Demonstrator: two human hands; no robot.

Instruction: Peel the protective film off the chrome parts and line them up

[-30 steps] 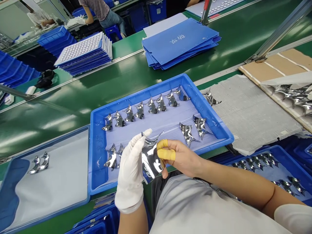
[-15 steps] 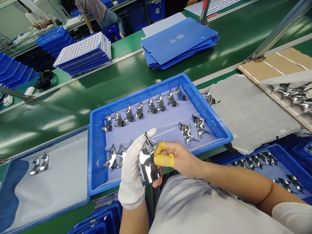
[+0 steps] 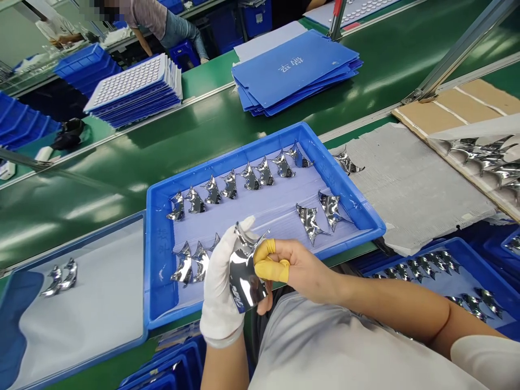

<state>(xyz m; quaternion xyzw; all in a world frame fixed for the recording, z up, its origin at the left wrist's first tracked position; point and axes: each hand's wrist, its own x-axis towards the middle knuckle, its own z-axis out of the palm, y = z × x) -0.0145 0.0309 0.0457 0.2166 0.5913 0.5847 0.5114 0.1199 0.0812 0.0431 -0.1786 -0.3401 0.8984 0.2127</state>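
My left hand (image 3: 221, 287), in a white glove, and my right hand (image 3: 298, 266), with yellow finger cots on two fingers, together grip one shiny chrome part (image 3: 244, 273) just above the near rim of a blue tray (image 3: 159, 238). The part is curved and mirror-bright, with a pointed tip upward. Inside the tray a far row of several chrome parts (image 3: 239, 180) stands upright on a pale liner. Two more parts (image 3: 192, 261) lie at the near left and two (image 3: 320, 214) at the right.
A second blue tray (image 3: 81, 303) at the left holds two chrome parts (image 3: 60, 273). A lower tray (image 3: 447, 271) at the right holds several more. Grey foam sheet (image 3: 418, 184), cardboard with parts (image 3: 483, 157), stacked blue sheets (image 3: 296, 70) and another worker (image 3: 158, 21) lie beyond the green belt.
The held part has turned slightly in my hands and drifted a little left. My left hand has closed more tightly round it.
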